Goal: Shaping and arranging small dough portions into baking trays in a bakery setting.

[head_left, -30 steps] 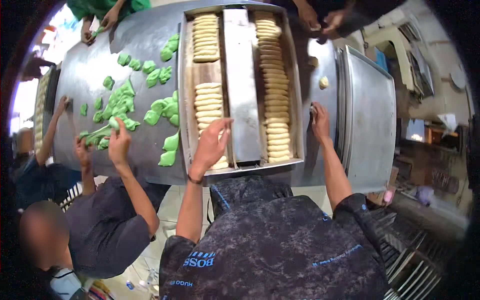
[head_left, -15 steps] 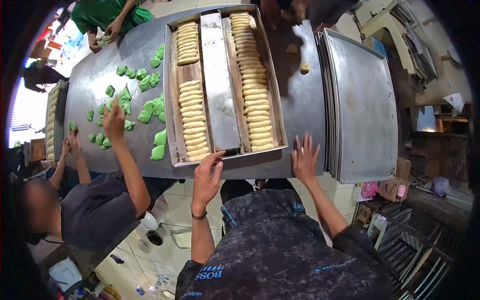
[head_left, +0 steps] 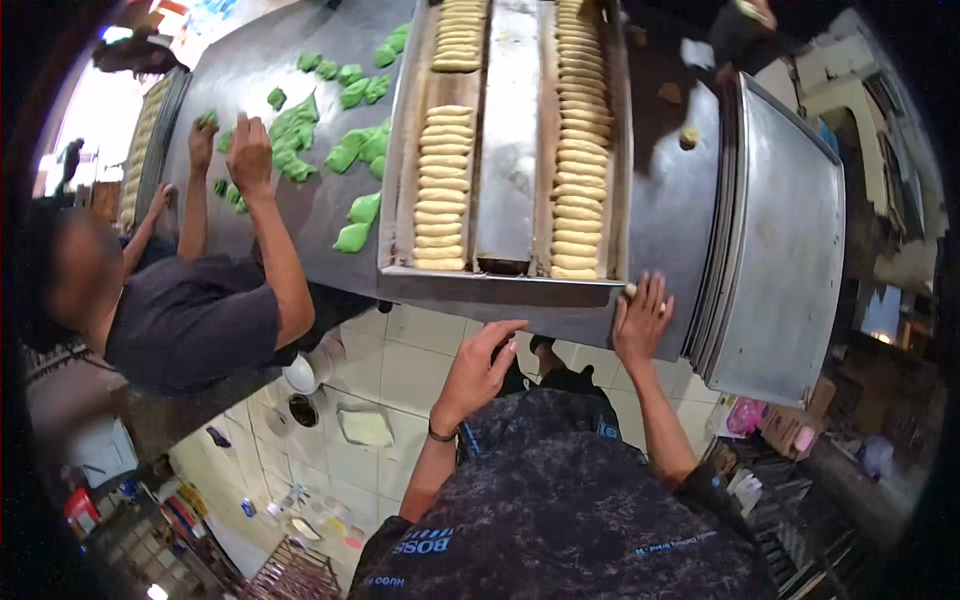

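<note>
My right hand lies flat on the metal table, near its front edge. A small pale dough piece peeks out beside its fingertips, mostly hidden under the fingers. My left hand hovers in front of the table edge, fingers extended and loosely bent, thumb apart, with nothing in it. Beyond both hands sits a large metal tray. It bears two columns of yellow dough rolls on either side of a bare metal strip. The left column has a gap partway up.
Several stacked flat trays stand at the right. Green dough pieces are scattered left of the tray, where a co-worker's hand works. A small yellow dough lump sits at the far right of the table.
My left hand has come away from the tray's front edge. My right hand now has a bit of dough showing at its fingers. The whole view has shifted, and the tray appears farther right.
</note>
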The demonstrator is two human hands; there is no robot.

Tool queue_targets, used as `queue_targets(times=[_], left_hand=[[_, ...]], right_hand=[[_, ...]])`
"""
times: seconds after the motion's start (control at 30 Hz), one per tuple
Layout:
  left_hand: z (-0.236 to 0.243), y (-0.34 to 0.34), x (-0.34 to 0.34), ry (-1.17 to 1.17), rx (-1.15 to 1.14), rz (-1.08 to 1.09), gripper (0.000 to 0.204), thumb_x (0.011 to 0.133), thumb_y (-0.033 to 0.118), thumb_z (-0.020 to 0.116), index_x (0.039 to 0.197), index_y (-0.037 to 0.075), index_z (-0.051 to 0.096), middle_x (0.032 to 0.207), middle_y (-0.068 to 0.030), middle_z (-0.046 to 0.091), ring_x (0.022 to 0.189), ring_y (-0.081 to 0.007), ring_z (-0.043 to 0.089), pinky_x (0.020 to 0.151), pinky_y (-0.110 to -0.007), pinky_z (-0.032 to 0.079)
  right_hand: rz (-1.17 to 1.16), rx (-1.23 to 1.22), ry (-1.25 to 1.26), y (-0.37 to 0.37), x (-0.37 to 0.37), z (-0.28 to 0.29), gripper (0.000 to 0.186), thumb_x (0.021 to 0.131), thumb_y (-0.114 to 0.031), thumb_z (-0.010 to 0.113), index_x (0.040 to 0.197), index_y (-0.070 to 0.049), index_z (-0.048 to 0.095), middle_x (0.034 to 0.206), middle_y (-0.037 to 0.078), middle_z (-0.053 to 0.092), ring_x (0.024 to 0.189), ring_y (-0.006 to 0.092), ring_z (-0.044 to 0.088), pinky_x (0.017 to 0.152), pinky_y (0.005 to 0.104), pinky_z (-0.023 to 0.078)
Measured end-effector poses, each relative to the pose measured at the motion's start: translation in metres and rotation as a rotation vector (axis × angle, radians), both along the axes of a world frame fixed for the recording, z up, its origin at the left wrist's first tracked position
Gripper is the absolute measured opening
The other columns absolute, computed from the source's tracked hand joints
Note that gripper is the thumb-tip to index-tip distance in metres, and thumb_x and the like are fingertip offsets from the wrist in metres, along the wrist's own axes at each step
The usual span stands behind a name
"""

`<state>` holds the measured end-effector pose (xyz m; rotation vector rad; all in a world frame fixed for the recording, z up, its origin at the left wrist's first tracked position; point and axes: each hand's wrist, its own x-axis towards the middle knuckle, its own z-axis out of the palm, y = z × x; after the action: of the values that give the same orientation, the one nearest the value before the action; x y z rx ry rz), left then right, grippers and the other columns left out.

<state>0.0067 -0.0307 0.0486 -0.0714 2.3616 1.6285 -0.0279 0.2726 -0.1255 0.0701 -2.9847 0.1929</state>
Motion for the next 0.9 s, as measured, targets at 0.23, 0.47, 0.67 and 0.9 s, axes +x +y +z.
queue_targets(times=[0.23,0.47,0.67,0.9], left_hand=[[-0.011,-0.049,-0.056,0.010,0.081,-0.044,0.035,0.098,0.002,0.057,0.132,0.003,0.066,0.118,-0.0101,0.071,0.099,-0.0227,0.067,0.087,-0.034,0.052],[-0.042,-0.087,-0.174,0.156,0.278,-0.014,0.031,0.095,0.006,0.062,0.125,0.003,0.069,0.111,-0.0091,0.072,0.087,-0.0194,0.065,0.076,-0.031,0.052],[-0.046,-0.160,-0.272,0.313,0.093,0.216,0.029,0.087,0.005,0.066,0.115,0.002,0.071,0.103,-0.0092,0.074,0.086,-0.0239,0.067,0.076,-0.037,0.053],[-0.127,-0.206,-0.408,0.483,-0.255,-0.079,0.023,0.092,0.006,0.061,0.114,-0.001,0.066,0.106,-0.0191,0.071,0.088,-0.0339,0.065,0.082,-0.043,0.054]], right_hand=[[-0.310,-0.595,-0.300,-0.030,-0.027,0.092,0.046,0.093,-0.005,0.066,0.138,-0.006,0.056,0.115,0.012,0.063,0.103,0.0266,0.061,0.093,0.0428,0.049],[0.232,-0.979,-0.329,-0.198,-0.137,0.179,0.027,0.092,-0.001,0.071,0.118,-0.001,0.064,0.103,0.010,0.069,0.090,0.0184,0.064,0.081,0.0322,0.056],[0.539,-0.816,-0.262,-0.261,-0.287,0.179,0.021,0.088,0.000,0.074,0.108,0.000,0.070,0.099,0.008,0.069,0.084,0.0189,0.063,0.076,0.0322,0.054],[0.559,-0.590,-0.392,-0.316,-0.418,0.101,0.017,0.085,0.004,0.069,0.101,0.001,0.075,0.097,0.015,0.067,0.077,0.0264,0.060,0.072,0.0385,0.052]])
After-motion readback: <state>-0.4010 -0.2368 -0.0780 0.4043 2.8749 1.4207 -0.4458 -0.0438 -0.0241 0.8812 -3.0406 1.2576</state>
